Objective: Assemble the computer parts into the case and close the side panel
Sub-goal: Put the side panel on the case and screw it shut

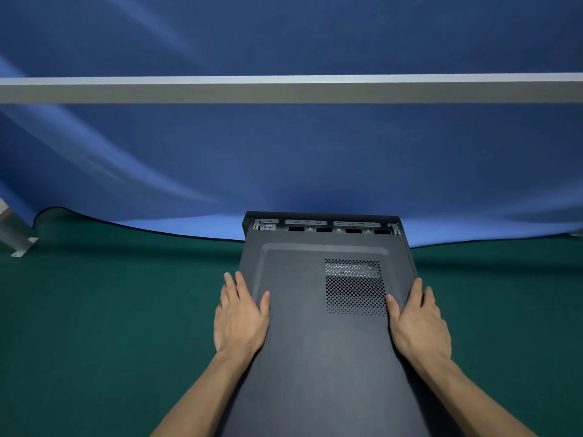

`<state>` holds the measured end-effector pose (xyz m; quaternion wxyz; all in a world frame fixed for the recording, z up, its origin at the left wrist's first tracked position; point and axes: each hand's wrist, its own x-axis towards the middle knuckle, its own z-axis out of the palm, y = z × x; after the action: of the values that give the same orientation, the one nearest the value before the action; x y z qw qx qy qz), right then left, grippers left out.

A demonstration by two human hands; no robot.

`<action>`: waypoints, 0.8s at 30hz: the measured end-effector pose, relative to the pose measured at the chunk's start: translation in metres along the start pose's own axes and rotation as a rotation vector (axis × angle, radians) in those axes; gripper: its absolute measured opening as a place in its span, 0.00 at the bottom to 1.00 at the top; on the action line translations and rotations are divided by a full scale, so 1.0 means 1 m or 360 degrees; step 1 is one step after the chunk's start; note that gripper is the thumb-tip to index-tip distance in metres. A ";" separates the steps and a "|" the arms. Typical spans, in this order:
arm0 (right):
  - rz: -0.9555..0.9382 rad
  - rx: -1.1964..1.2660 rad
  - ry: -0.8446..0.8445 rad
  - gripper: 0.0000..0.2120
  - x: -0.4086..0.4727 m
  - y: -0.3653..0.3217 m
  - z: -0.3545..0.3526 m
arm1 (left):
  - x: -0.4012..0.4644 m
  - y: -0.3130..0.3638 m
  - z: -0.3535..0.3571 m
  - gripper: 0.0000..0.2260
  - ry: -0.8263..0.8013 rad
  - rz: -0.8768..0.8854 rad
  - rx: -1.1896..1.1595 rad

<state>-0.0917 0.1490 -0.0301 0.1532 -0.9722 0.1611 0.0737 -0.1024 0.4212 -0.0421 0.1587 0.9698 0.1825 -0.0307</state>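
Observation:
A black computer case [325, 227] lies on its side on the green table, its far end showing grey metal slots. The dark grey side panel [303, 342] lies on top of it, with a perforated vent [355, 287] at the upper right; a strip of the case's interior stays uncovered at the far end. My left hand [241, 313] presses flat on the panel's left edge, thumb on top. My right hand [418, 320] lies flat against the panel's right edge, thumb by the vent. The fingers of both hands are straight.
The green table surface [94, 310] spreads to the left and right of the case. A blue cloth backdrop [284, 168] hangs behind it, crossed by a grey horizontal bar [284, 89]. A metal bracket [19, 244] stands at the far left.

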 end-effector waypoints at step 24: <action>-0.0034 -0.0002 -0.0137 0.31 0.021 0.000 -0.002 | 0.020 0.006 -0.004 0.31 -0.0041 0.0096 0.0010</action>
<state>-0.0722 0.1425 -0.0320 0.1603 -0.9698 0.1440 0.1139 -0.0815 0.4241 -0.0390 0.1588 0.9749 0.1510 -0.0389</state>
